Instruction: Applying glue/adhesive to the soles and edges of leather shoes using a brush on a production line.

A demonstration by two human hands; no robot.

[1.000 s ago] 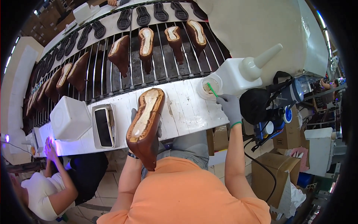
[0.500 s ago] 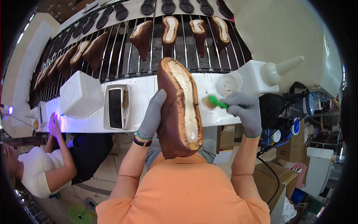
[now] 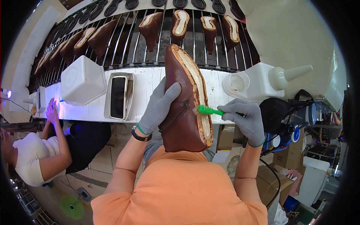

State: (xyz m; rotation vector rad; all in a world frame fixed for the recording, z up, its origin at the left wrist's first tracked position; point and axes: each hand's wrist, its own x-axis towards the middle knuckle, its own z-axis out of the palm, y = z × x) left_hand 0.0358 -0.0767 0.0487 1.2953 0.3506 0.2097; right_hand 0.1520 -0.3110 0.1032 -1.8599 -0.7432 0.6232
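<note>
My left hand (image 3: 159, 107), in a grey glove, grips the side of a brown leather shoe upper (image 3: 180, 129), thumb on the leather. The upper stands tilted, its pale underside with a tan rim turned to the right. In my gloved right hand (image 3: 245, 118) is a brush with a green handle (image 3: 210, 110). Its bristles touch the rim of the underside near the middle, and the fingers pinch the handle's end. A round white tub (image 3: 237, 83) with pale residue sits on the bench beyond my right hand.
Several brown uppers (image 3: 180, 24) lie on a metal roller rack (image 3: 129, 45) behind the white bench (image 3: 148, 80). Dark soles line the far shelf. A white bottle (image 3: 262, 77) lies at right; a white container (image 3: 82, 80) and a phone (image 3: 118, 97) in a tray are left. Another person (image 3: 48, 153) sits at left.
The brush has moved left onto the upper's underside, having been apart from it. My left hand has turned the upper, so more of its leather side shows.
</note>
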